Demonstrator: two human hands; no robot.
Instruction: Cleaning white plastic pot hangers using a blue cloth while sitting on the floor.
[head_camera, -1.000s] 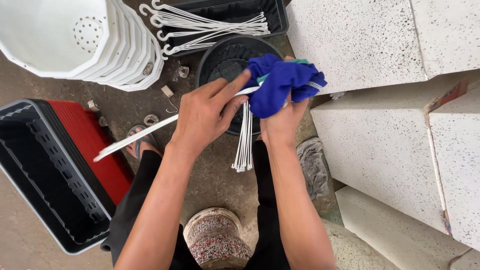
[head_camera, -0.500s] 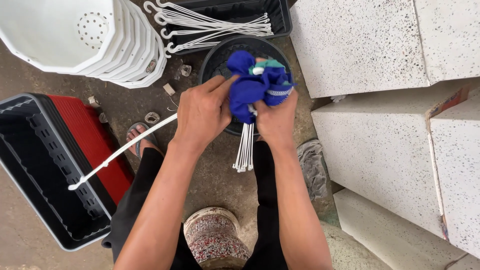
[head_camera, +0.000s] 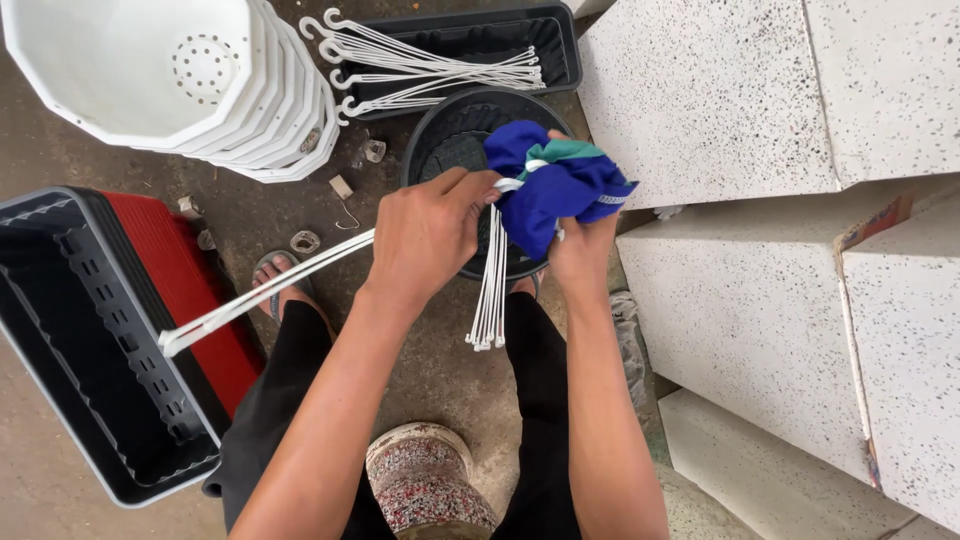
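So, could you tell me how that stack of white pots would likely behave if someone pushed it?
The stack of white pots lies on its side, so it might rock or roll. It looks like thin plastic, probably light. The nested pots may slide apart rather than move as one.

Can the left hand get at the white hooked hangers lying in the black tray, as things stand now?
Probably not at once: the left hand is gripping a white strip. The white hooked hangers lie uncovered in the black tray beyond it.

Soft blue cloth (head_camera: 548, 190), smooth white plastic strip (head_camera: 270, 285), matt black plastic pot (head_camera: 440, 130)
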